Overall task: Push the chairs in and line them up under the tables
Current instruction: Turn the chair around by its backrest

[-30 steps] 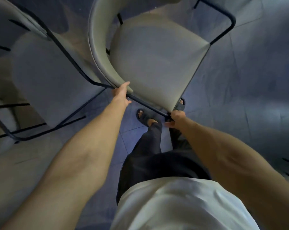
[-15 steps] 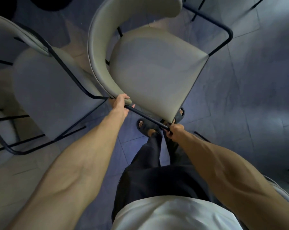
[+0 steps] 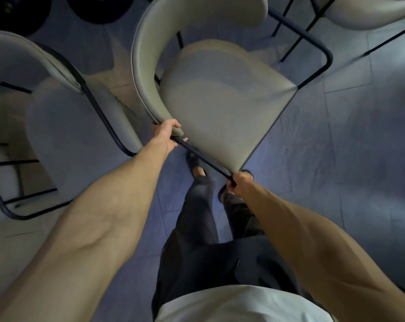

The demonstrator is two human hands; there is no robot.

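The chair (image 3: 220, 108) is straight ahead of the person at the middle of the view. Its pale seat is turned so that 1 corner points down at a sandalled foot (image 3: 198, 170). Its curved backrest (image 3: 145, 66) wraps the left and far sides, and a black tube (image 3: 206, 160) runs along the near seat edge.

The left hand (image 3: 166, 134) is curled round the lower tip of the backrest, where the tube meets it. The right hand (image 3: 239, 181) is closed tight round the tube's other end at the seat's near corner, its fingertips tucked out of sight underneath.

The seat hides the chair's legs (so whether they rest on the ground cannot be told). Only a black frame loop (image 3: 327, 59) juts out at the far right.

A second chair (image 3: 80, 140) stands just beside it on the left. Its dark frame runs close to the backrest with a narrow gap between, and its left part is cut off by the picture edge. A third chair (image 3: 371, 12) shows only its lower backrest at the top right. 2 round dark bases (image 3: 97, 10) at the top left are dim and partly cut off.

The tiled floor (image 3: 359, 170) lies open to the right of the chair.
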